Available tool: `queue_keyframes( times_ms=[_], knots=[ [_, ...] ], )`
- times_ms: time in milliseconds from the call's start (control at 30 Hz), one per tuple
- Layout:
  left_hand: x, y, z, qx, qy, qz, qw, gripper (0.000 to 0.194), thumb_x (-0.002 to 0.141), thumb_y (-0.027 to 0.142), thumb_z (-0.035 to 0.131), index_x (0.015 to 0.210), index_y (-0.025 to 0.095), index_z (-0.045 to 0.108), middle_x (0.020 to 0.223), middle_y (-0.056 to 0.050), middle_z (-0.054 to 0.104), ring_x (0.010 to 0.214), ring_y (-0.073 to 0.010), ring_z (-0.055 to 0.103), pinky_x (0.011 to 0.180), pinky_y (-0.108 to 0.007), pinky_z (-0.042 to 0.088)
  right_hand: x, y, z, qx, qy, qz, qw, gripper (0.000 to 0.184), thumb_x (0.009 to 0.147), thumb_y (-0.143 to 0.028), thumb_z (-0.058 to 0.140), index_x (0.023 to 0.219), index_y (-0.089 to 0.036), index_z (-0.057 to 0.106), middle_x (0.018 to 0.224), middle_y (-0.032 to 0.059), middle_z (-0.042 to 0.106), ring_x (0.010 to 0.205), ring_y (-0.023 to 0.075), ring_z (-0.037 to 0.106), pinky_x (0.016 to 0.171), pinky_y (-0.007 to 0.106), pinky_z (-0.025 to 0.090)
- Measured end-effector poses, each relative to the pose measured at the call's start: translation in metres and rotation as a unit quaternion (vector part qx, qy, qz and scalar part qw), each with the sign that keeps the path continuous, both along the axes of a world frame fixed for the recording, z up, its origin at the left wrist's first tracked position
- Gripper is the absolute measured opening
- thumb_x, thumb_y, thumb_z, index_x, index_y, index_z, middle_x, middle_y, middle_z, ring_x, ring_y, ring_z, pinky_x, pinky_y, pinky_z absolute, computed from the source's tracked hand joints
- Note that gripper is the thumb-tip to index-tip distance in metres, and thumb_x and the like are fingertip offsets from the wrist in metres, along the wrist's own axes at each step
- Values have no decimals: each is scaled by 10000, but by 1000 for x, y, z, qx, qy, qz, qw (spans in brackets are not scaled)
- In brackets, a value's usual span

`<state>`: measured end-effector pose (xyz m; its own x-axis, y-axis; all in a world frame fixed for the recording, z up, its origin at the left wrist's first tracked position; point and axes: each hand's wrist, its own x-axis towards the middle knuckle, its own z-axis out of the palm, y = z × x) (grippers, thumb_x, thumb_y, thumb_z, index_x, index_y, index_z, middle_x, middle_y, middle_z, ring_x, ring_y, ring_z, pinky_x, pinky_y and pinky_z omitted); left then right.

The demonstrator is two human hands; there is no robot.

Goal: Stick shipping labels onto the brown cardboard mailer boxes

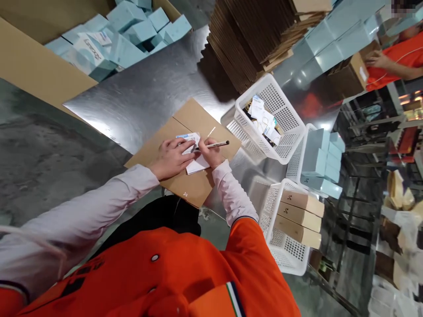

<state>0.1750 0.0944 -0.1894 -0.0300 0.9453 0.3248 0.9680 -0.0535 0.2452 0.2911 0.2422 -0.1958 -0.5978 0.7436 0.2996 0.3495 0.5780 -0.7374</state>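
My right hand [211, 152] is closed around a pen [218, 144], its tip end down at a small stack of white paper slips [198, 164]. Across the slips' left side lies my left hand [174, 157], fingers stretched out flat and pressing on them. A printed label with blue marks [190, 137] shows just above those fingers. Beneath everything is a flat brown cardboard sheet [165, 138], resting on the metal table [139, 92]. What is being written is hidden by my hands.
Light-blue boxes [132, 26] fill a large carton [36, 57] at upper left. Folded cardboard [244, 35] is stacked at the back. White baskets [291, 152] on the right hold labels, blue boxes and tan boxes [299, 215]. A co-worker's hand [378, 60] touches a carton.
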Motion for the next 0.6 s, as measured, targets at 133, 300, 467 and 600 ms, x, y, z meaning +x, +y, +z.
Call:
queue_keyframes(
  times_ms=[133, 300, 467, 600],
  knots=[
    [0, 0, 1, 7, 11, -3, 1000, 309, 1013, 378, 493, 1165, 331, 758, 1404, -46, 603, 1272, -306, 460, 942, -473, 352, 1, 2, -3, 15, 3, 1, 1000, 476, 899, -303, 567, 495, -218, 330, 463, -69, 339, 434, 86, 392, 479, 243, 331],
    [0, 0, 4, 14, 17, -2, 1000, 312, 1020, 391, 483, 1146, 324, 760, 1398, -39, 608, 1253, -294, 465, 929, -464, 365, 3, 3, -4, 16, 5, 24, 1000, 468, 913, -299, 554, 516, -218, 320, 477, -67, 351, 436, 80, 399, 479, 227, 355],
    [-1, 0, 2, 14, 14, -2, 1000, 305, 1017, 382, 486, 1127, 318, 764, 1402, -47, 606, 1261, -303, 462, 926, -469, 362, 3, 1, -2, 5, -8, 17, 1000, 468, 908, -306, 564, 521, -221, 316, 473, -64, 351, 456, 88, 406, 503, 229, 387],
    [-1, 0, -2, 18, 20, -4, 1000, 304, 1017, 382, 487, 1133, 318, 761, 1408, -50, 598, 1271, -303, 454, 933, -469, 357, 1, 1, 2, -21, -15, 7, 1000, 460, 884, -267, 570, 505, -219, 315, 469, -62, 340, 460, 88, 394, 508, 228, 383]
  ],
)
